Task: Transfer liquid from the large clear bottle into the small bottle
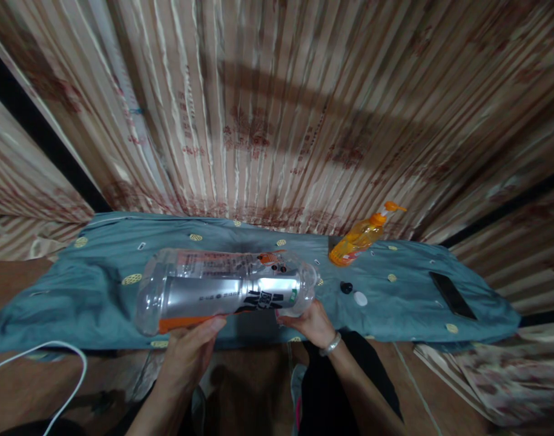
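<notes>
A large clear plastic bottle [199, 297] with a silver and orange label is held on its side above the cloth, its neck end to the right. My left hand [190, 342] grips it from below near the base end, thumb against the label. Near the neck, my right hand [310, 324] holds the underside of the bottle's shoulder; its fingertips are partly hidden behind the clear plastic. A bracelet [331, 344] circles my right wrist. To the right of the neck, a small black cap [346, 287] and a white disc [361, 298] lie on the cloth.
A teal cloth with yellow spots [417, 297] covers the long low surface. At its back stands an orange pump bottle [356, 241]. A dark phone [452, 295] lies at the right. Patterned curtains [277, 121] hang behind, and a white cable [72, 348] curves at lower left.
</notes>
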Tool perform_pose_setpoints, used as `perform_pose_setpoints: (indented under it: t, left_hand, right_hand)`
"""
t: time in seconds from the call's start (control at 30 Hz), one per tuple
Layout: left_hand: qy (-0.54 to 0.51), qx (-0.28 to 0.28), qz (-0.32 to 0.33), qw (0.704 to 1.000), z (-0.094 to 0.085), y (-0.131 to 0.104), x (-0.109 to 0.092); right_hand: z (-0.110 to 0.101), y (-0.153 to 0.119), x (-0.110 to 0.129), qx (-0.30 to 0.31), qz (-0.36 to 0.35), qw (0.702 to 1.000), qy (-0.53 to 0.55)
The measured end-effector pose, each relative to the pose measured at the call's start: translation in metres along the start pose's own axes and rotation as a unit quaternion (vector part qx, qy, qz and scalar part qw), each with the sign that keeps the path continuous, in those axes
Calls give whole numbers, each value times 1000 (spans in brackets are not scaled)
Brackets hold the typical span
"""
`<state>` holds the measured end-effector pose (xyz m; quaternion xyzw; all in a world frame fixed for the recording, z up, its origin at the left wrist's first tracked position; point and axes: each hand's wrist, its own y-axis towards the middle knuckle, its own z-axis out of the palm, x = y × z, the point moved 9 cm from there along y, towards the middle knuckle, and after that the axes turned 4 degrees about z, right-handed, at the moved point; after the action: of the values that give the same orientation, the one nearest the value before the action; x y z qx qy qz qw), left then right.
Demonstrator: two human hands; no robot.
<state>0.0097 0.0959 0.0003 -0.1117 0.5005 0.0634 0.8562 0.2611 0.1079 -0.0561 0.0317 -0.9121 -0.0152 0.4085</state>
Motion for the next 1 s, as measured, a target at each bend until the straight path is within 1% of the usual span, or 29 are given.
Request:
perform_pose_setpoints:
  t: [0.07,0.17,0.27,0.33,0.43,0.6,0.67,0.77,0.87,1.0]
  left_hand:
    - [2,7,-4,1000,2,0,0]
    - [2,12,1,1000,-1,2,1]
    - [3,41,-2,999,-2,2,5]
    - [6,50,-2,999,-3,2,7]
    - [5,33,3,999,-6,2,6]
    - [9,44,-5,999,-2,2,6]
    - [6,31,4,1000,-2,1,4]
    - [-1,16,16,1000,-1,-1,0]
    - [3,35,16,999,1,0,0]
    - [14,53,8,998,-1,4,4]
  right_hand:
    - [1,0,0,8,4,1000,1]
    - [-1,0,1,-3,-2,1000,-8]
    - [-3,0,2,-12,-4,1000,-12]
    - [-2,0,3,0,-3,1000,-4]
    - [1,0,4,21,-2,1000,9]
    - [-1,0,3,8,-1,1000,0]
    - [-1,0,3,9,-2,1000,-1]
    - [-3,0,1,-7,-2,1000,-10]
    - [-4,0,1,-18,-4,1000,-17]
    - [-3,0,0,-14,-3,1000,-15]
